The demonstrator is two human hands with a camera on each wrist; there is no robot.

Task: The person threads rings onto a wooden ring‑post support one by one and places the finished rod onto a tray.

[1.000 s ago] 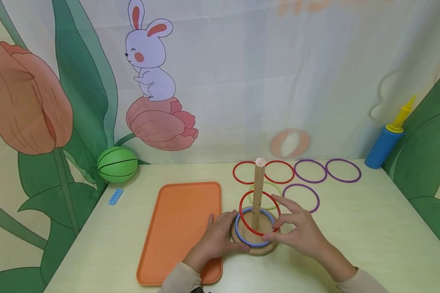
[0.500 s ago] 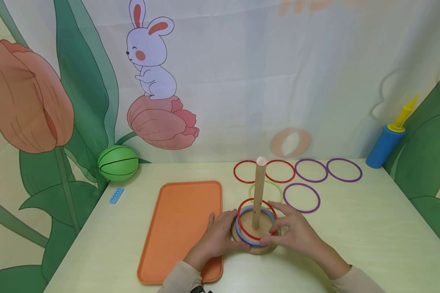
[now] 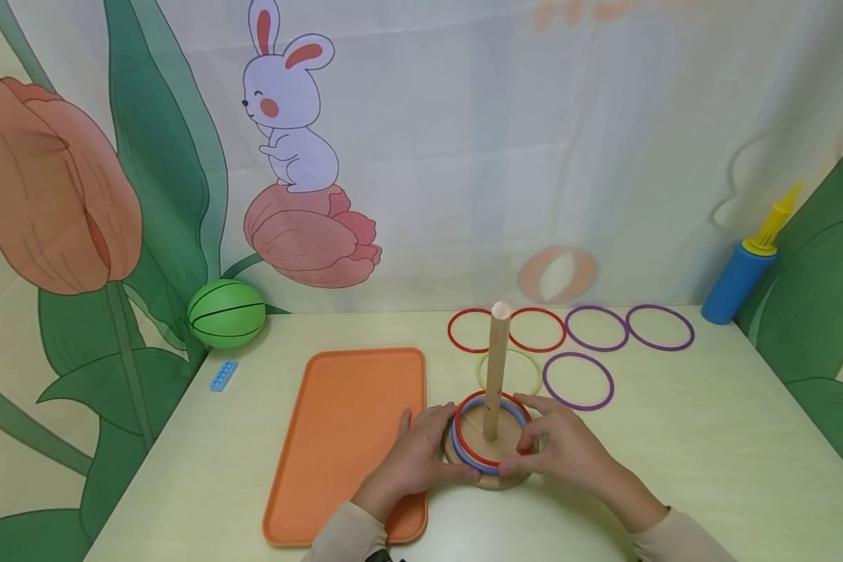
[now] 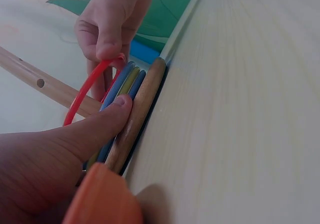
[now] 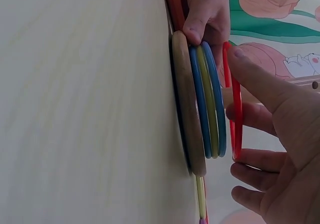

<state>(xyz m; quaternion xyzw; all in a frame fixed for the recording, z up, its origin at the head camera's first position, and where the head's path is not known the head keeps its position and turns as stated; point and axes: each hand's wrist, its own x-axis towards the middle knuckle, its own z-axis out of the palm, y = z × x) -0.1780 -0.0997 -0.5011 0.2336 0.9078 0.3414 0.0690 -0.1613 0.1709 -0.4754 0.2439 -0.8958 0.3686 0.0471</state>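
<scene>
- A round wooden stand with a tall pole [image 3: 495, 367] sits on the pale bench [image 3: 716, 437].
- The left hand [image 3: 421, 453] grips the stand's round bottom.
- The right hand [image 3: 569, 445] pinches a thin, round red ring [image 5: 238, 129].
- The red ring goes around the stand's pole, just above two round blue rings [image 5: 219, 99] with a round yellow ring [image 5: 210, 99] between them.
- A flat orange tray [image 3: 351, 437] lies left of the stand.
- Three thin purple rings [image 3: 628, 331] lie behind the stand, to the right.
</scene>
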